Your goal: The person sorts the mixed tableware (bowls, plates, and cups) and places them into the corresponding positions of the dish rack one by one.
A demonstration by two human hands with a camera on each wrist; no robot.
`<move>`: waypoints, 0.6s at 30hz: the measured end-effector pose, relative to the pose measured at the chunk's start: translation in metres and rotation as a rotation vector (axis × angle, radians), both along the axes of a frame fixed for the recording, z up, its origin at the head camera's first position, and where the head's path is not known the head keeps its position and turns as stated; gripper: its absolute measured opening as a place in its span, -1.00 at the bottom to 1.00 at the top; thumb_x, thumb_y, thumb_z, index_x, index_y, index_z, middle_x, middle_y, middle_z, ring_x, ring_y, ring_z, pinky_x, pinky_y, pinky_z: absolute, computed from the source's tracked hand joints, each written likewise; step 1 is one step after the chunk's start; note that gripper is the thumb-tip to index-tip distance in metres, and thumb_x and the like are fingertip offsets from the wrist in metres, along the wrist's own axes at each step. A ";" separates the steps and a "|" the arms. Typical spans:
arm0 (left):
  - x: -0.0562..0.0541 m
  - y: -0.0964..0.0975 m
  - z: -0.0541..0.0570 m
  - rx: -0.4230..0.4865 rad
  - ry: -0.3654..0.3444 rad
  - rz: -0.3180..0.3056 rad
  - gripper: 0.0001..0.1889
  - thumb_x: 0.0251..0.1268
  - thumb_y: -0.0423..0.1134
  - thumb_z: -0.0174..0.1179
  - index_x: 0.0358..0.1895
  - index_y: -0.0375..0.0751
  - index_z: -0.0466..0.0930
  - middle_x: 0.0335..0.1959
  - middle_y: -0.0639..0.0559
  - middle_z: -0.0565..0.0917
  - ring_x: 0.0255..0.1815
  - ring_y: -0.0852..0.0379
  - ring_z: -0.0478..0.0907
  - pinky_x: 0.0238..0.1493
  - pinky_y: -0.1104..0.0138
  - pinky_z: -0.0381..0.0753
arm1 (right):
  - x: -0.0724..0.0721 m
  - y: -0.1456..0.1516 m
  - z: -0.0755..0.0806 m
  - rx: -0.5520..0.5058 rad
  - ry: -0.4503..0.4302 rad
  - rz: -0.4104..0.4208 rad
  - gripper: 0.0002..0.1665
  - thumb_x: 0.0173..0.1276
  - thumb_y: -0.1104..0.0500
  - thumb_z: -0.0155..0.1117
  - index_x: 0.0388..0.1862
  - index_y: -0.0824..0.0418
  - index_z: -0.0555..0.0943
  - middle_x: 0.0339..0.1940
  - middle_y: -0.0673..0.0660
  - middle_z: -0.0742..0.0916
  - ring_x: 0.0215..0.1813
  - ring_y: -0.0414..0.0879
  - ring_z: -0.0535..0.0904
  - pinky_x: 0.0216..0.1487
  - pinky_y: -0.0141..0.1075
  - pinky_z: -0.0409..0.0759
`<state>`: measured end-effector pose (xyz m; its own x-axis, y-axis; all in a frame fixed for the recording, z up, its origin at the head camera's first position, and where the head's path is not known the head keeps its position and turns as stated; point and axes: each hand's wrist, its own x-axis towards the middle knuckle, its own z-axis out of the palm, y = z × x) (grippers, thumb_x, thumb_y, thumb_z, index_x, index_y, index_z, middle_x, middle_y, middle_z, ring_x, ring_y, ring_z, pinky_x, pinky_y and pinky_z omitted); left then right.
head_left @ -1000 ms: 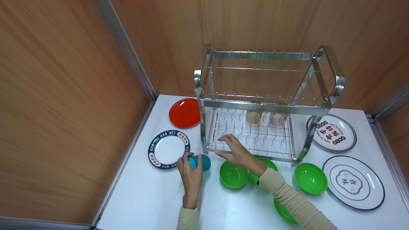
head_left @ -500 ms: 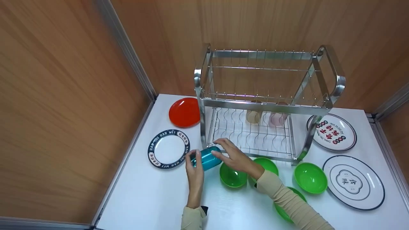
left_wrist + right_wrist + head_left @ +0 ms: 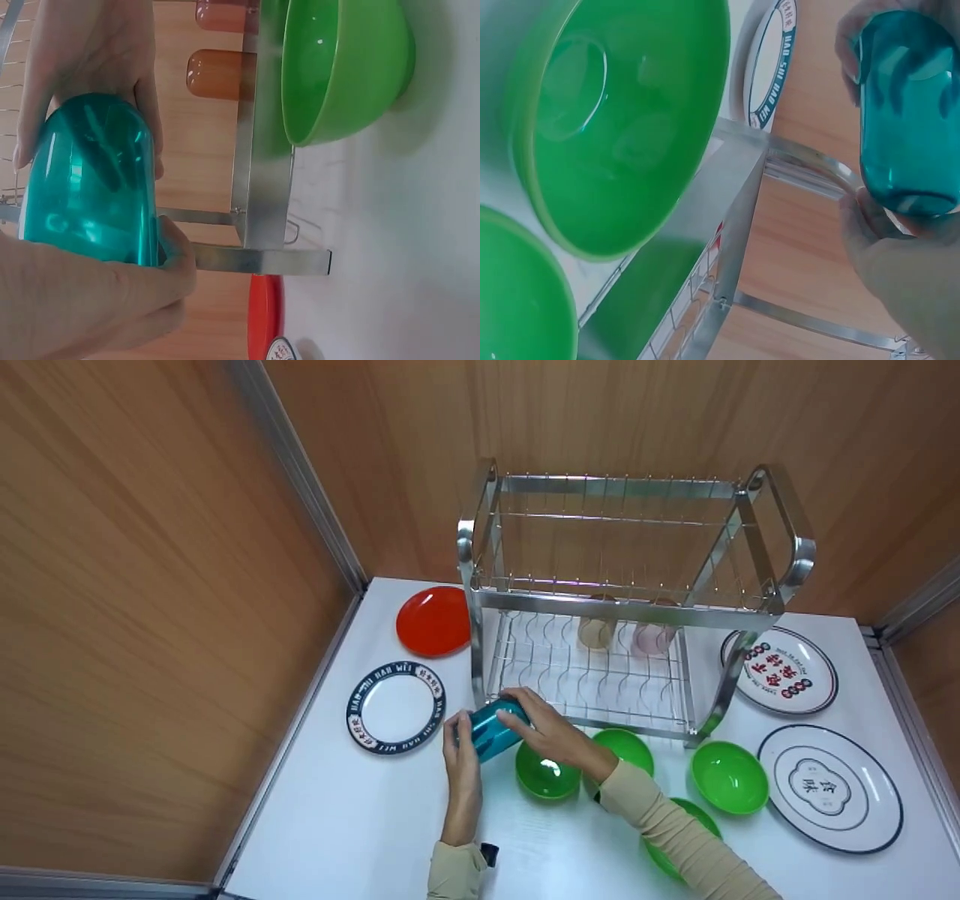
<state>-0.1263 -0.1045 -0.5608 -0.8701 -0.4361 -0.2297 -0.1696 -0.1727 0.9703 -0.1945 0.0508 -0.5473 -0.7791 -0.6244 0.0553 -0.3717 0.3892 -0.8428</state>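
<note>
A translucent teal cup (image 3: pixel 495 733) is held tilted between both hands, above the table and just in front of the rack. My left hand (image 3: pixel 463 761) grips the cup's left end, thumb and fingers on either side. At the other end my right hand (image 3: pixel 553 735) holds it, its fingers over the far side and thumb on the near side. In the left wrist view the cup (image 3: pixel 94 180) spans the gap between the two hands. The right wrist view shows the same cup (image 3: pixel 909 112), with the right-hand fingers (image 3: pixel 859 225) at its lower end.
A two-tier metal dish rack (image 3: pixel 622 611) stands behind, with an amber cup (image 3: pixel 596 634) and a pink cup (image 3: pixel 652 640) on its lower tier. Several green bowls (image 3: pixel 730 778) sit in front. A red plate (image 3: pixel 433 622) and blue-rimmed plate (image 3: pixel 396 709) lie left, two patterned plates (image 3: pixel 862 757) right.
My left hand has lifted the teal cup from near the blue-rimmed plate and moved it right. My right hand, empty at first, has come down onto the cup's right end and now holds it.
</note>
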 end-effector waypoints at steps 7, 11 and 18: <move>-0.001 0.007 0.000 0.106 0.027 -0.008 -0.50 0.71 0.09 -0.24 0.34 -0.24 0.28 0.21 -0.22 0.37 0.17 -0.11 0.34 0.10 0.16 0.40 | 0.002 -0.002 0.003 -0.057 -0.026 0.000 -0.31 0.59 -0.18 0.13 0.55 0.02 0.23 0.40 0.14 0.47 0.25 0.05 0.46 0.31 0.02 0.50; -0.003 0.013 -0.001 0.141 0.060 0.000 -0.53 0.72 0.04 -0.26 0.33 -0.27 0.26 0.22 -0.21 0.36 0.14 -0.06 0.35 0.08 0.23 0.42 | 0.001 -0.003 0.006 -0.080 -0.028 -0.009 -0.27 0.51 -0.20 0.25 0.52 -0.05 0.25 0.41 0.17 0.46 0.25 0.04 0.46 0.28 -0.02 0.54; -0.011 0.018 -0.010 0.224 0.080 -0.011 -0.57 0.73 -0.05 -0.29 0.32 -0.32 0.24 0.25 -0.18 0.35 0.15 0.01 0.39 0.06 0.37 0.50 | -0.003 0.000 0.009 -0.053 -0.004 -0.009 -0.21 0.39 -0.25 0.38 0.48 -0.10 0.31 0.36 0.09 0.48 0.24 0.06 0.49 0.24 -0.02 0.60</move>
